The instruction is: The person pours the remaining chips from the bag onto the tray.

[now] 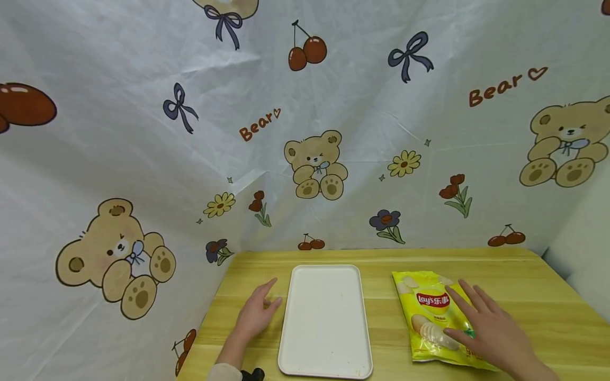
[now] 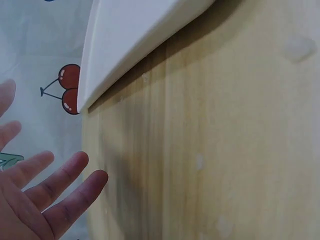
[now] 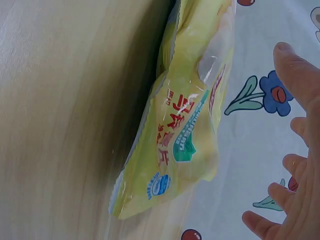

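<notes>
A yellow bag of Lay's potato chips [image 1: 431, 323] lies on the right part of the wooden table. My right hand [image 1: 498, 333] hovers over the bag's right side with its fingers spread, and in the right wrist view a gap shows between the fingers and the chip bag [image 3: 192, 125]. To the left, a white rectangular tray [image 1: 325, 320] lies lengthwise on the tabletop. Beside its left edge is my left hand [image 1: 257, 312], fingers extended and holding nothing. The left wrist view shows that hand [image 2: 55, 195] apart from the tray [image 2: 125, 40].
Behind the wooden table [image 1: 381, 259] hangs a pale cloth [image 1: 352, 106] printed with bears, cherries, bows and flowers. It also runs along the left side. A small black object [image 1: 254, 374] sits by the left wrist. Small pale specks dot the table in the left wrist view.
</notes>
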Tool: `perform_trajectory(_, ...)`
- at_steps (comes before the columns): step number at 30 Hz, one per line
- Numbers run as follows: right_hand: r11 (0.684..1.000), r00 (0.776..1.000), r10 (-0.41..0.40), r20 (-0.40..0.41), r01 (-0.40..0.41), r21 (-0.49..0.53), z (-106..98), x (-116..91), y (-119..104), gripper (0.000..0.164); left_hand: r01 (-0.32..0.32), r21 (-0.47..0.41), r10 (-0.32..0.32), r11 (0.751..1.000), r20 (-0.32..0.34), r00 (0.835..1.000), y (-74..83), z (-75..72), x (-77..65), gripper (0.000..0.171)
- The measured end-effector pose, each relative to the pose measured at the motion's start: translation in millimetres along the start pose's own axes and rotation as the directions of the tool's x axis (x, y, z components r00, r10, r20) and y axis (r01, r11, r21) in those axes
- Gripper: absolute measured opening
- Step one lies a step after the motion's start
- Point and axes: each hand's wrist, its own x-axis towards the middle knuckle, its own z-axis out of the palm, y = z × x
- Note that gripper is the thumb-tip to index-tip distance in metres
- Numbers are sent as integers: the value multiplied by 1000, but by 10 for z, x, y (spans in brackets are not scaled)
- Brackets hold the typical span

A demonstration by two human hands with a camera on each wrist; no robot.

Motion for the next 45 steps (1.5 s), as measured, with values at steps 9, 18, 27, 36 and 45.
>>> perform_trajectory(9, 1000, 999, 12, 47, -12, 1, 54, 15, -73, 101, 59, -47, -59, 997, -1, 998, -9, 71, 8, 56)
perform_trajectory(18, 1000, 999, -17, 45, 16, 12, 70, 29, -170, 98, 145, -311, -130, 939, 67, 989, -30, 140, 37, 59)
perform_trajectory(27, 998, 999, -48, 14, 47, 33, 100, 56, -238, 90, 200, -441, -154, 875, 138, 978, -15, 183, 58, 64)
perform_trajectory(36, 996, 997, -78, 18, 77, 44, 131, 56, -329, 91, 266, -509, -198, 819, 185, 963, -36, 254, 118, 59)
perform_trajectory(45, 995, 996, -80, 46, 77, 56, 155, 78, -413, 89, 275, -523, -183, 807, 220, 958, -51, 304, 136, 56)
